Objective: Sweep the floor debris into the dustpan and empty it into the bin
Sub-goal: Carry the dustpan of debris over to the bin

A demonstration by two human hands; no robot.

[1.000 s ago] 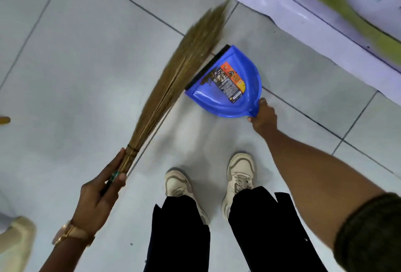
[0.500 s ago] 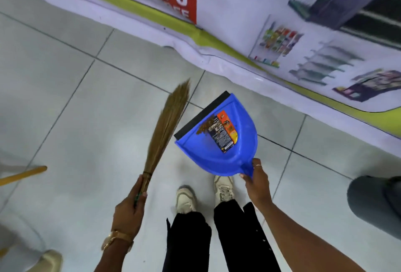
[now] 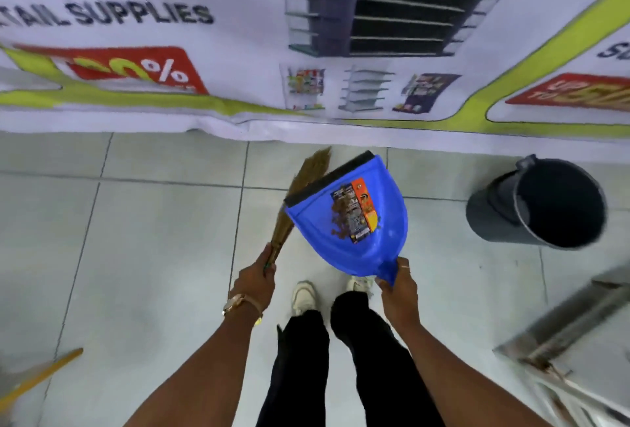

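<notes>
My right hand [image 3: 399, 285] grips the handle of a blue dustpan [image 3: 385, 242], held up off the floor in front of me. Brown debris [image 3: 342, 218] lies inside it over an orange and black label. My left hand [image 3: 255, 278] is closed on the bound end of a straw broom [image 3: 303, 184], whose bristles point away from me, partly hidden behind the dustpan's black lip. A dark grey bin [image 3: 542, 203] stands on the floor to the right of the dustpan, its mouth tilted toward me.
A large printed banner [image 3: 306, 34] lies across the tiled floor ahead. A metal frame [image 3: 562, 331] sits at the lower right, a wooden stick [image 3: 41, 373] at the lower left. My shoes [image 3: 303, 295] and black trousers are below the dustpan.
The dustpan has come up off the floor and the debris has slid deeper into it. The broom has swung in behind the pan. My view has turned, bringing the bin into sight.
</notes>
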